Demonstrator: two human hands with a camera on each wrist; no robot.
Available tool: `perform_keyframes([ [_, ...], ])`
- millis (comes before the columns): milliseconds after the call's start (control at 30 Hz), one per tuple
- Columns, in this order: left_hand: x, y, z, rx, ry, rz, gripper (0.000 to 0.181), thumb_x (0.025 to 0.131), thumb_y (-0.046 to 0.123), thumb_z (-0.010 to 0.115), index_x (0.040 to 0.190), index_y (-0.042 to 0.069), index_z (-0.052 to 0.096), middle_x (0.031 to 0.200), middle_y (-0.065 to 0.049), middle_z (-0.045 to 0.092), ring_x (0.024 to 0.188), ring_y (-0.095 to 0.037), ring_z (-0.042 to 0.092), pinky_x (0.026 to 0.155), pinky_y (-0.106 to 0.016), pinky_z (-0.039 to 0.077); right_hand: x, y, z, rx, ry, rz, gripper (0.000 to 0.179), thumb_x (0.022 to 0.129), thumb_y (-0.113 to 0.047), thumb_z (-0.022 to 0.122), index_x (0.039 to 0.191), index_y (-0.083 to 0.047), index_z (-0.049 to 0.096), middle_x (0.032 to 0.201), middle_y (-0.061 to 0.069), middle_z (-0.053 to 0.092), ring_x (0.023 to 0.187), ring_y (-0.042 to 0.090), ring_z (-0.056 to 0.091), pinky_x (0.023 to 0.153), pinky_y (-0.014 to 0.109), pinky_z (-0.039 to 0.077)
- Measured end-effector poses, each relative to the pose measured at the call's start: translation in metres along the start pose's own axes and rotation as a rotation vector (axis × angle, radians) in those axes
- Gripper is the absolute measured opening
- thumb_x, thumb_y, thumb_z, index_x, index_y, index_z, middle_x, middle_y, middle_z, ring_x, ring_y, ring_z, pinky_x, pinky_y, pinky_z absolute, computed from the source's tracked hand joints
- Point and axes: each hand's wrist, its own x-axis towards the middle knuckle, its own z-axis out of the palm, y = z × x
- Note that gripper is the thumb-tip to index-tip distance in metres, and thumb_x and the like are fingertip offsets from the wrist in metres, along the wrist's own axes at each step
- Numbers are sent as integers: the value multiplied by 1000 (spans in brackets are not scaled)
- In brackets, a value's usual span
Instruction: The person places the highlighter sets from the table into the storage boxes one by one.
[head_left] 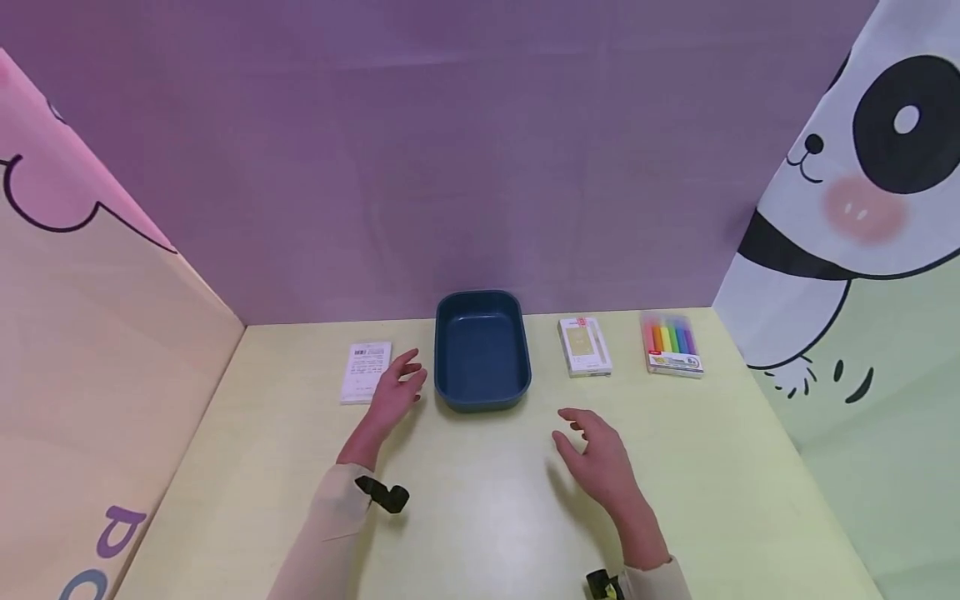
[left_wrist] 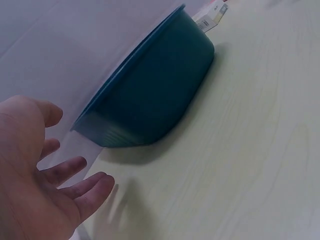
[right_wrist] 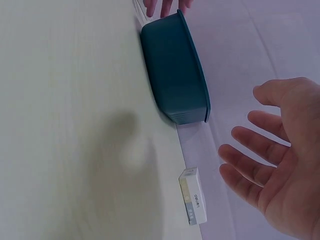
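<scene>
Zero items are gripped by the relaxed left hand (head_left: 392, 400) or right hand (head_left: 600, 462); near the far edge of the surface (head_left: 487, 492), white packet (head_left: 364, 372), white carton (head_left: 586, 347) and marker set (head_left: 672, 343) are seen outside the navy bin (head_left: 483, 350); no handling judged underway.

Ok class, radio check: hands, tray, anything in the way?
Left hand, right hand: open, holding nothing. Blue tray upright, untouched, empty. No obstruction visible between hands and tray.

My sleeves (head_left: 322, 533): beige
My table (head_left: 487, 492): pale, faintly wood-grained
Bin (head_left: 482, 354): dark teal-blue
Marker set (head_left: 672, 343): orange, yellow, green, blue, purple
Right wall (head_left: 885, 450): black-and-white panda (head_left: 834, 154), pink cheek (head_left: 865, 212)
</scene>
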Motion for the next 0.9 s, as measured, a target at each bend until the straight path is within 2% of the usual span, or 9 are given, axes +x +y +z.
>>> perform_keyframes([
  [133,9,-2,7,21,-15,-10,54,101,21,51,151,8,33,139,-24,45,112,-40,55,91,-50,47,4,1,0,23,25,-28,30,86,-10,73,115,-2,67,112,9,67,96,29,64,78,44,52],
  [267,14,-5,11,49,-18,-21,53,102,23,50,151,9,33,138,-23,45,111,-38,55,92,-49,47,5,1,1,47,-6,-8,30,87,-10,72,116,-3,66,113,10,67,96,30,64,79,47,52],
  [400,16,-7,15,-6,-24,-19,53,103,20,48,152,6,30,137,-25,45,113,-39,55,94,-49,46,4,2,1,49,-39,23,31,88,-12,72,117,-3,66,113,10,66,96,31,63,79,48,52],
  [567,20,-7,18,-107,-37,-23,54,104,20,46,154,9,26,136,-26,43,113,-41,55,94,-46,46,3,4,-1,46,-47,41,30,88,-11,72,116,-2,66,112,11,67,95,30,64,78,46,52],
  [900,29,2,24,-101,-24,-16,51,105,20,44,154,12,29,128,-27,49,111,-38,53,89,-37,45,13,7,-7,-2,-104,87,30,91,-16,69,118,-3,65,114,7,66,97,24,62,82,43,52],
])
